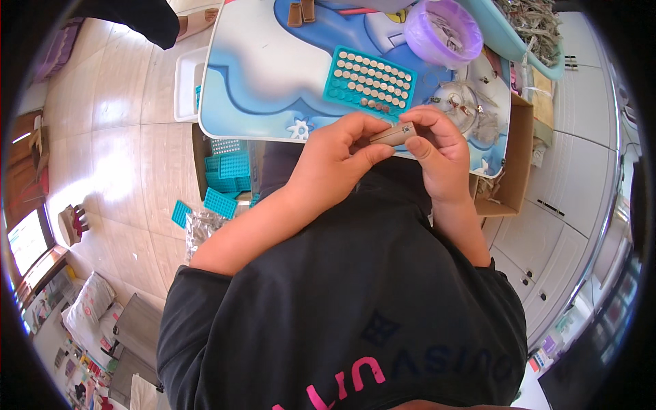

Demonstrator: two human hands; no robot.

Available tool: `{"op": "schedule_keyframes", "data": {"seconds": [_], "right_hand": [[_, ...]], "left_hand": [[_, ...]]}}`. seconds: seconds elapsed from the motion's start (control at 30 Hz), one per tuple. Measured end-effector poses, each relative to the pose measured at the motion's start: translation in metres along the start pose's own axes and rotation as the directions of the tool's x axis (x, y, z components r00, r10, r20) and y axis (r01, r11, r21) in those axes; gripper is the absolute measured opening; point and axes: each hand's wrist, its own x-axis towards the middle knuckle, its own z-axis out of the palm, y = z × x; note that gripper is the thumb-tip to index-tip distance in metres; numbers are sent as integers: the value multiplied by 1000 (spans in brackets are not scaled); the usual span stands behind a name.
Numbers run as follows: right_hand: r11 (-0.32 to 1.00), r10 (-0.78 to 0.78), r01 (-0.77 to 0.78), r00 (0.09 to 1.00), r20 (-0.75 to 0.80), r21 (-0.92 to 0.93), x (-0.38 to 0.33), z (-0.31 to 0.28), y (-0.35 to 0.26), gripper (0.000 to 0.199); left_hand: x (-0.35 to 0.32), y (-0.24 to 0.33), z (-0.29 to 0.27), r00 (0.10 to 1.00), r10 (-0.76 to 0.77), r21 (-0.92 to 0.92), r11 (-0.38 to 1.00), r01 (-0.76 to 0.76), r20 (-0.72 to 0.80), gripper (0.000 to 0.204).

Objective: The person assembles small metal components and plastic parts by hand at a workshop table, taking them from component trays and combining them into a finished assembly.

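Note:
Both of my hands hold a small brown block-like piece (394, 134) with a small dark square mark on its end, just over the table's near edge. My left hand (336, 152) pinches its left end between thumb and fingers. My right hand (441, 147) grips the other end, thumb below and fingers above. Just beyond my fingers lies a teal tray (332, 87) with rows of round silvery pieces in its slots. A few slots in its near rows look darker or bare. What my fingertips cover cannot be made out.
A blue-and-white patterned table (253, 82) carries two brown pieces (301, 11), a purple bowl (418, 34) and a clear bag (456, 96) with small metal parts. A light-blue basin (509, 44) stands far right. Teal trays (229, 166) lie lower left; a cardboard box (517, 160) stands right.

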Motion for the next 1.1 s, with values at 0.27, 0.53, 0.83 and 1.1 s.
{"op": "schedule_keyframes", "data": {"seconds": [0.27,0.53,0.83,1.1], "right_hand": [[979,-18,52,985,-170,196,1,18,6,21],[852,-54,37,998,-17,-522,39,-14,-16,19],[222,-50,54,998,44,-974,152,-85,-5,16],[95,285,4,958,31,-996,179,-83,8,17]], "left_hand": [[4,9,0,998,14,162,987,-5,-57,15],[19,-6,-13,979,-160,-408,891,197,123,25],[25,-3,-16,945,-283,-432,840,328,166,31],[25,-5,-16,942,-309,-446,831,334,129,29]]}}
